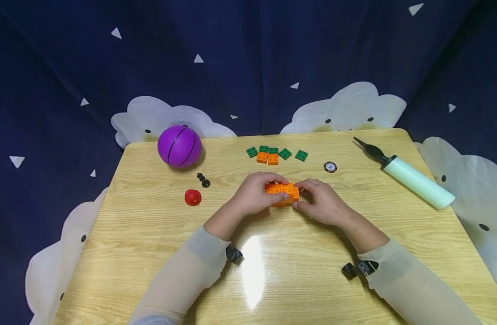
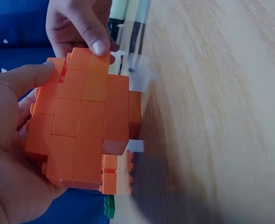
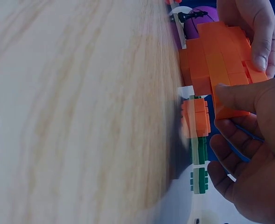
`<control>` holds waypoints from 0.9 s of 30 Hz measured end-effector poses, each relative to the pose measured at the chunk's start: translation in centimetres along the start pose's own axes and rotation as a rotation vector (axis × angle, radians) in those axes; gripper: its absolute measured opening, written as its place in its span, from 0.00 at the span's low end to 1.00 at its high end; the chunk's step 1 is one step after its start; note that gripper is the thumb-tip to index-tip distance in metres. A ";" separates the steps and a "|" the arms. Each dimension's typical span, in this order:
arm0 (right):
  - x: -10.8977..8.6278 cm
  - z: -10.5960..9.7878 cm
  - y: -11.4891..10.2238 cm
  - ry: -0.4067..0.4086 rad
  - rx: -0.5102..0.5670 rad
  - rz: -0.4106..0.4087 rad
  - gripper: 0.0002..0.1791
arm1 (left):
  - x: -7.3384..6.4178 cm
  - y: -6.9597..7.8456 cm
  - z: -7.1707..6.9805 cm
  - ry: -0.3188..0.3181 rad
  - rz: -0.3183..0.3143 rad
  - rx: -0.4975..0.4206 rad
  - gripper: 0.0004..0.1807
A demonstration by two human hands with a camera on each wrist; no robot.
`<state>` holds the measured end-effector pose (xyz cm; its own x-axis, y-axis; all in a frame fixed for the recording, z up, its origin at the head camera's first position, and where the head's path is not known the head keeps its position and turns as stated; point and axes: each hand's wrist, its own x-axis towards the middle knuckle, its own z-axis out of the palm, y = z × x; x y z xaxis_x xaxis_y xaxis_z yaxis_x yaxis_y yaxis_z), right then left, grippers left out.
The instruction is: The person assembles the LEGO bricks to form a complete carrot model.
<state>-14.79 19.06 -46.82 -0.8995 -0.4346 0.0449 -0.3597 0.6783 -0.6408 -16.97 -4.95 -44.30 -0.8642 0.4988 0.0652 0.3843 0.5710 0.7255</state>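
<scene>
Between both hands is a block of joined orange toy bricks (image 1: 290,191), stepped and several layers high, with studs showing on top in the head view. My left hand (image 1: 257,192) grips its left end, thumb along the near side and fingers over the far side. At the right end, my right hand (image 1: 320,201) pinches the bricks between thumb and index finger; the other fingers are loosely curled below in the right wrist view. In the left wrist view, the joined bricks (image 2: 76,116) show smooth staggered sides, with the left thumb on the upper layer.
Behind the hands lie loose orange bricks (image 1: 262,157) and several green bricks (image 1: 301,155). A poker chip (image 1: 330,167) and a hand pump (image 1: 419,181) are to the right. Leftward are a purple ball (image 1: 179,146), a black chess piece (image 1: 203,180) and a small red hat (image 1: 192,197).
</scene>
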 end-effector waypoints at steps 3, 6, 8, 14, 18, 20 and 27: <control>0.0 0.0 0.0 0.001 -0.002 -0.004 0.26 | 0.0 0.0 0.1 0.002 -0.008 0.000 0.16; 0.1 0.1 0.0 -0.004 -0.007 -0.004 0.26 | -0.1 0.0 0.1 0.010 -0.014 0.007 0.15; 0.1 0.1 0.0 -0.008 -0.013 0.001 0.26 | 0.0 0.1 0.2 0.018 -0.015 0.014 0.15; 0.0 0.0 0.1 -0.004 -0.029 0.006 0.27 | 0.4 0.1 0.5 0.019 0.012 0.045 0.14; -0.1 0.0 0.3 0.007 -0.029 -0.006 0.26 | 0.5 0.1 0.6 -0.002 0.011 0.016 0.14; -0.1 0.1 0.3 0.007 -0.027 -0.011 0.26 | 0.5 -0.1 0.5 -0.008 -0.007 -0.017 0.14; 0.1 0.1 0.2 0.005 -0.023 -0.016 0.27 | 0.4 -0.5 0.2 -0.017 -0.048 -0.105 0.14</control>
<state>-14.89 19.08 -47.05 -0.8947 -0.4427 0.0591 -0.3797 0.6844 -0.6224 -17.50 -4.91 -44.77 -0.8748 0.4841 0.0171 0.3055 0.5240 0.7950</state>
